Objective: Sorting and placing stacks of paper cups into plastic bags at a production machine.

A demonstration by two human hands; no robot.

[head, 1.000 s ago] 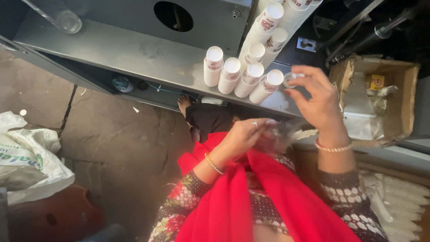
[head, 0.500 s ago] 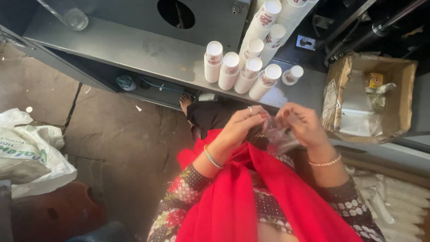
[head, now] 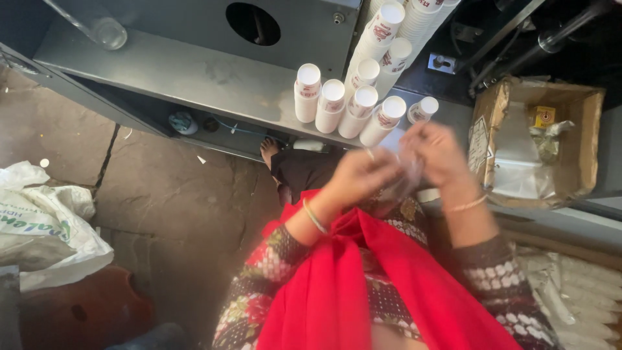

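Hands, L (head: 359, 175) & R (head: 437, 152), both pinching clear plastic wrap (head: 403, 180) near paper cups (head: 343, 104).

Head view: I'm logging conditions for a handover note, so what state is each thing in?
Paper cup stacks: lying on grey shelf.
Clear plastic wrap: crumpled, held by both hands.
Left hand: gripping wrap.
Right hand: gripping wrap.
Cardboard box: open.

Thin, clear, crinkled plastic wrap (head: 403, 178) shows between the hands. The white cups (head: 332, 104) look like matt paper, the counter (head: 194, 74) is dull scuffed grey metal, the box (head: 570, 149) brown cardboard, the floor (head: 175, 207) rough stone.
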